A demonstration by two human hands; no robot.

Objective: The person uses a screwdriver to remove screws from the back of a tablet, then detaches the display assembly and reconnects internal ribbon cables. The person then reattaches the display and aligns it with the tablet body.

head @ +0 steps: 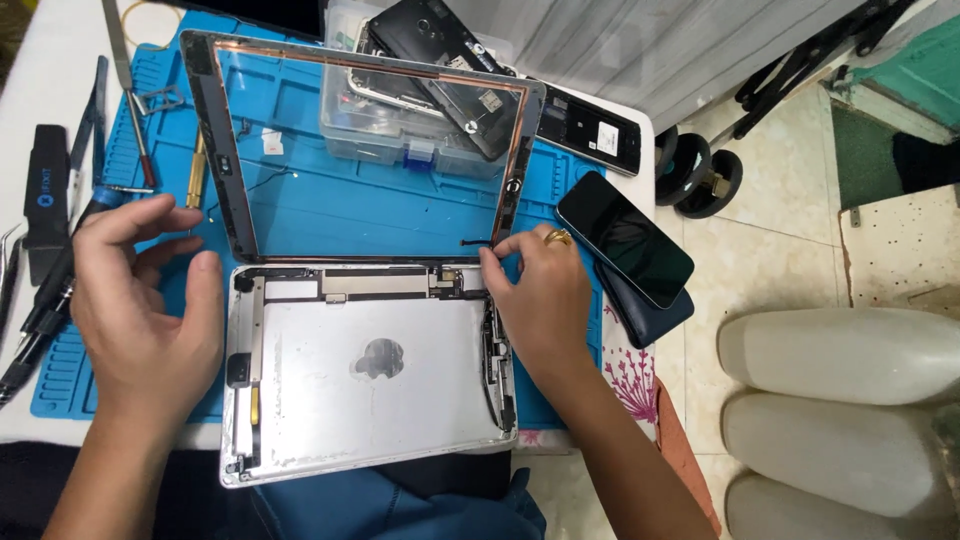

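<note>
An opened tablet lies before me: its silver rear housing point(370, 390) rests at the table's near edge, and the glass front frame point(225, 170) stands folded back over the blue work mat point(310, 200). My right hand point(540, 300), with a gold ring, pinches a thin black flex cable point(475, 243) at the housing's upper right corner. My left hand point(140, 300) hovers open beside the housing's left edge, fingers spread, holding nothing.
A clear plastic box point(400, 140) with phone parts sits behind the frame. A dark phone point(625, 238) lies on a second one at the right. Tweezers, screwdrivers and pry tools point(60, 200) line the mat's left side. White plastic jugs point(840, 355) stand on the floor.
</note>
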